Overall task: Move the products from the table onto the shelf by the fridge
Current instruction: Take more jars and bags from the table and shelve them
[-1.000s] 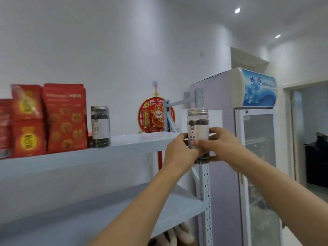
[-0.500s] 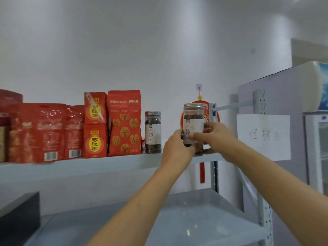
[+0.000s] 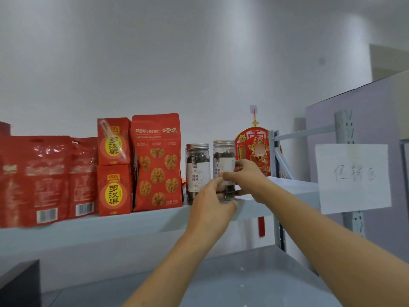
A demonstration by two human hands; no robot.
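Note:
A clear jar (image 3: 223, 160) of dark dried fruit with a metal lid stands on the upper shelf (image 3: 141, 220), right next to a matching jar (image 3: 197, 167). Both my hands grip it low down: my left hand (image 3: 210, 207) from the front left, my right hand (image 3: 245, 176) from the right, fingers curled round its lower half. Left of the jars a red walnut bag (image 3: 157, 160) stands upright, then two stacked red boxes (image 3: 114, 167) and several red pouches (image 3: 35, 178).
A red paper ornament (image 3: 254, 149) hangs on the wall behind the jars. The shelf's grey upright post (image 3: 345, 134) carries a white paper sign (image 3: 353, 178), with the fridge side (image 3: 376, 120) behind it. A lower shelf board (image 3: 243, 282) lies below; a dark box (image 3: 20, 282) sits bottom left.
The jar in my hands has moved left and down from beside the post onto the upper shelf next to the other jar. My view has swung left along the shelf.

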